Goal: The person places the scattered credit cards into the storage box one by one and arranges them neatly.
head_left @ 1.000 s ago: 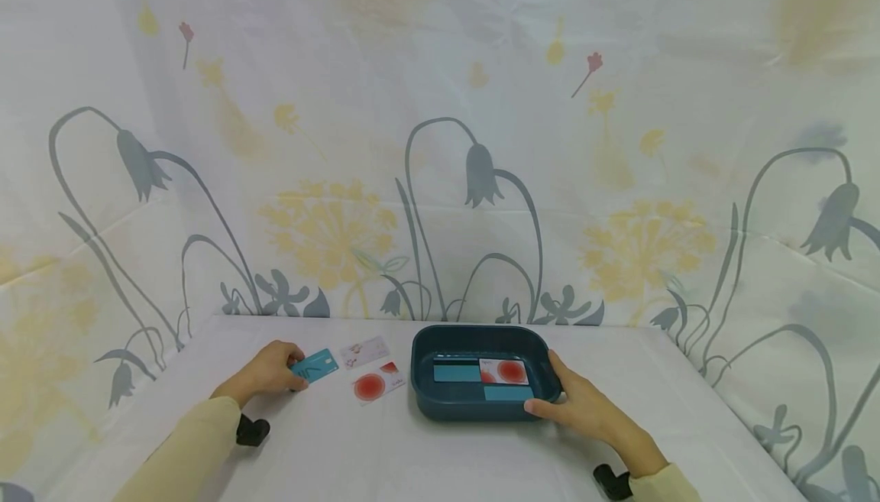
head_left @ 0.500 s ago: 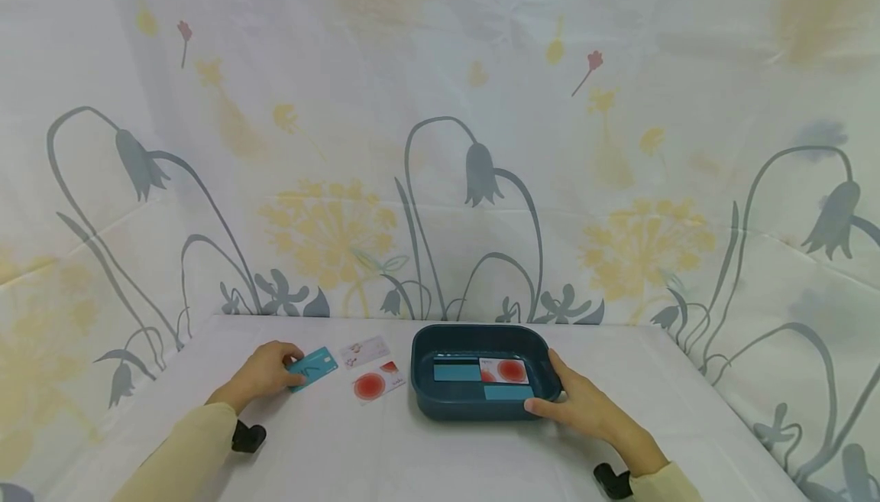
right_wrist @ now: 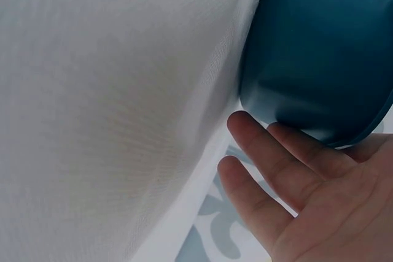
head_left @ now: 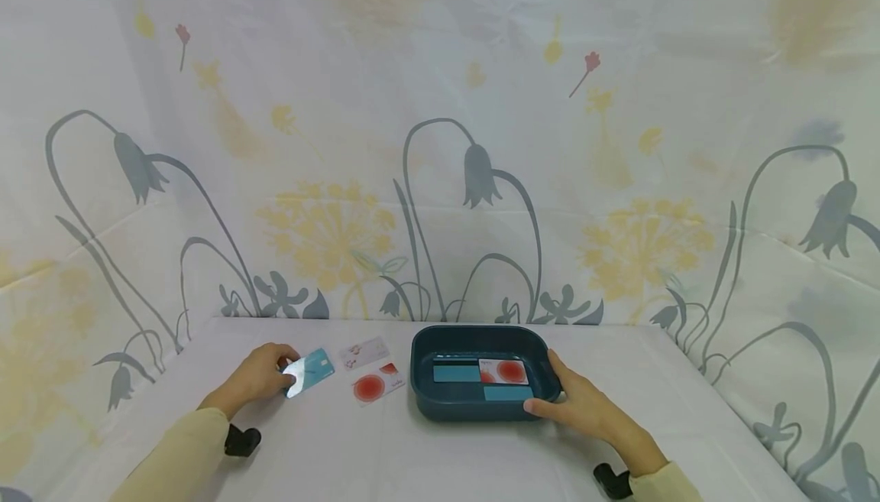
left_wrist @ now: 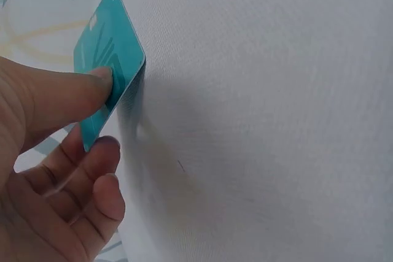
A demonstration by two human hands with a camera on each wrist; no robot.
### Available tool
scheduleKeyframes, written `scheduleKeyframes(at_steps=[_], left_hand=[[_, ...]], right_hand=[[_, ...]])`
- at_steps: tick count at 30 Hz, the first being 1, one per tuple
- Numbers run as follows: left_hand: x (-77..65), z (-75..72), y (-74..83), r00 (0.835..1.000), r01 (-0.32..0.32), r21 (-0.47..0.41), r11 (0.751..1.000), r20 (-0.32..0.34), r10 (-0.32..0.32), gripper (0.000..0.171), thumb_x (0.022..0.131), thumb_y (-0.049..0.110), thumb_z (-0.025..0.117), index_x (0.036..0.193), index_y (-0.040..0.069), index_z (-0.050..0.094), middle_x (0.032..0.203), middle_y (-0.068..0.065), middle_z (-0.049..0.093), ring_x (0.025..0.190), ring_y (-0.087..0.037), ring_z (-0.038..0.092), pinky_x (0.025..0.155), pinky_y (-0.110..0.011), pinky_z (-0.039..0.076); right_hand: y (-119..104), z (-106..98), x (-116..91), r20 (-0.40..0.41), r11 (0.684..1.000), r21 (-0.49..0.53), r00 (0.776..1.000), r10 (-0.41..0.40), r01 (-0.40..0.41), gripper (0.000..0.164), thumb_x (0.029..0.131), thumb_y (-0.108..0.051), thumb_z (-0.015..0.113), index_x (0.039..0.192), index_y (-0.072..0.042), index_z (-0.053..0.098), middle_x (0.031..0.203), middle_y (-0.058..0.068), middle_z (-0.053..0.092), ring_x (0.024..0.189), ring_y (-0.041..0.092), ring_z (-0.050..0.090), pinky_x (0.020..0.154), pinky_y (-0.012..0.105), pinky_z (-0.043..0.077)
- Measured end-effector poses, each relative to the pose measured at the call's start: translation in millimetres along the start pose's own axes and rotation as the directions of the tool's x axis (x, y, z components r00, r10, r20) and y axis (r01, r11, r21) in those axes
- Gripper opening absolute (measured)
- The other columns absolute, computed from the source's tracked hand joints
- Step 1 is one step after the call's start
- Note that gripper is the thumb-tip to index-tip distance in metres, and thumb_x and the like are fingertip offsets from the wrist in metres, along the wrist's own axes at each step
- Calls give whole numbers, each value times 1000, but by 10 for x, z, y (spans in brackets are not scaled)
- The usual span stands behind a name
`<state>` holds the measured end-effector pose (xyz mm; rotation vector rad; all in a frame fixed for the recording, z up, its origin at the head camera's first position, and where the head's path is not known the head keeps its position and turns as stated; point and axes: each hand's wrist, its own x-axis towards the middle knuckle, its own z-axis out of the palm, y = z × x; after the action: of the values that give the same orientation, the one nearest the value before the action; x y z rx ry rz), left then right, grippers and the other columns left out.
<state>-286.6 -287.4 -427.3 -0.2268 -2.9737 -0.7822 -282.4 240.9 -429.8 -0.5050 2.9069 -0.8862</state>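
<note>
My left hand (head_left: pixel 257 376) pinches a teal bank card (head_left: pixel 312 370) near the left of the table. In the left wrist view the thumb lies flat on the face of the card (left_wrist: pixel 110 41), which is tilted; the other fingers are behind and below it. My right hand (head_left: pixel 587 403) rests against the right end of a dark teal plastic box (head_left: pixel 474 412), thumb at the near corner and fingers along the side. The right wrist view has those fingers fairly straight beside the box wall (right_wrist: pixel 319 47); the thumb is out of sight there.
Two cards lie on the white table between left hand and box: a pale flowered card (head_left: pixel 364 352) and a card with a red circle (head_left: pixel 380 385). Inside the box are two teal cards and a red-and-white card (head_left: pixel 504 370). A patterned curtain (head_left: pixel 440 143) hangs behind.
My left hand has drawn slightly left with the teal card and tilted it, so light now glares off its near part. The right hand and box stay put.
</note>
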Motion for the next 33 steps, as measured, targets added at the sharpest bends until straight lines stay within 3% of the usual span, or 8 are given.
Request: scheduleKeyframes(at_steps=[13,24,33], left_hand=[[-19,14,-36,999,-27,0,1000,-17,27,18,81,2,70,99,2,67,83,-5,56,77,-20,49,68,-37,43],[-61,-43,-17,999,2,-43,999,37,0,22,78,1,70,100,4,66,84,-5,56,77,-21,50,68,-37,44],[-110,-51,25,996,-76,-112,991,41,81,32,81,-4,65,111,6,62,87,-5,55,77,-20,49,65,-34,44]], right_hand=[[-21,-1,-3,0,1000,6,1000,2,-2,104,82,-56,64,150,4,13,149,27,28,135,42,32,103,59,30],[20,9,3,1,1000,-2,1000,0,0,104,83,-56,64,150,4,13,150,26,28,135,42,32,103,59,30],[10,2,-3,2,1000,-1,1000,-5,5,104,83,-57,63,150,3,12,150,27,27,135,42,32,104,59,29]])
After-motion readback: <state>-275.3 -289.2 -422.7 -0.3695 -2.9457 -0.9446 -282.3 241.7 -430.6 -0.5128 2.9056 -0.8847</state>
